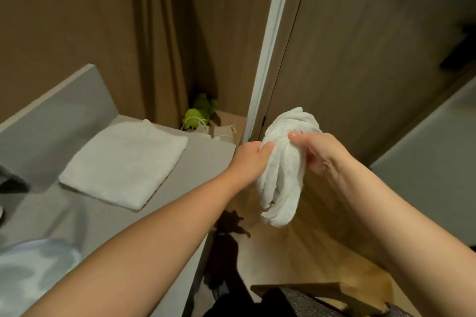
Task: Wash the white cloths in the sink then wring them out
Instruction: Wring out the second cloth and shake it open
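Observation:
A twisted white cloth hangs in the air past the counter's right end, above the wooden floor. My left hand grips its left side, thumb pressed into the folds. My right hand holds its right side with fingers curled round it. A second white cloth lies folded flat on the grey counter. At the lower left edge a pale round basin shows, blurred and partly hidden by my left forearm.
Brown wall panels and a white door frame stand behind the cloth. A green soft toy sits on the floor in the corner beside a beige bag. A dark woven basket rim is at the bottom. A dark object sits at the left edge.

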### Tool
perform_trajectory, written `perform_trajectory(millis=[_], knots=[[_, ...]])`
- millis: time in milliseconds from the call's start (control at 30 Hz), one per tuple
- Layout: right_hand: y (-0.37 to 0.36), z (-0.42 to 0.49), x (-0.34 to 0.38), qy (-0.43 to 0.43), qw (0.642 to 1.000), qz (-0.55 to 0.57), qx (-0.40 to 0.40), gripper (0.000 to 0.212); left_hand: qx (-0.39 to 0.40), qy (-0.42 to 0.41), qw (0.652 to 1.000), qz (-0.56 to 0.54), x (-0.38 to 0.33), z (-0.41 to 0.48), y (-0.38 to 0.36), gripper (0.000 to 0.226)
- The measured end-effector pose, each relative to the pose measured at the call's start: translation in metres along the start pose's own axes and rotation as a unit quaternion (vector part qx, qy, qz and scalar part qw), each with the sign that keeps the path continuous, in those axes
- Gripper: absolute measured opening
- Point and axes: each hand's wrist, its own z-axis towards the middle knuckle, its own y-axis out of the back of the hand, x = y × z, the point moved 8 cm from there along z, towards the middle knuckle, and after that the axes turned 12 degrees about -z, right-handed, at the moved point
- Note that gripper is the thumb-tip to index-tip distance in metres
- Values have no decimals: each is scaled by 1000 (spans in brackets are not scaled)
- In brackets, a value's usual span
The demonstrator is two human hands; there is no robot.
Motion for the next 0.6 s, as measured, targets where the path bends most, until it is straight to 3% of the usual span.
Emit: perform_trajectory(millis=[100, 233, 367, 433, 500, 567, 600], knots=[[4, 24, 15, -22, 999, -31, -7, 30, -31, -7, 1000, 1, -8, 29, 15, 43], [0, 35, 31, -59, 997, -25, 35, 13, -74, 13, 994, -75, -11, 58, 35, 40], [17, 52, 26, -81, 988, 120, -60, 19, -225, 17, 957, -181, -13, 69, 68, 39], [35, 58, 28, -48, 985, 109, -122, 17, -241, 50, 945, -215, -12, 77, 79, 36], [53, 58, 48, 23, 987, 33, -157, 19, -181, 83, 972, -126, -10, 91, 78, 29], [53, 48, 79, 113, 986, 21, -122, 19, -79, 96, 990, 72, -12, 95, 66, 27], [50, 41, 95, 151, 983, 47, -93, 19, -49, 75, 980, 179, -18, 95, 61, 25]])
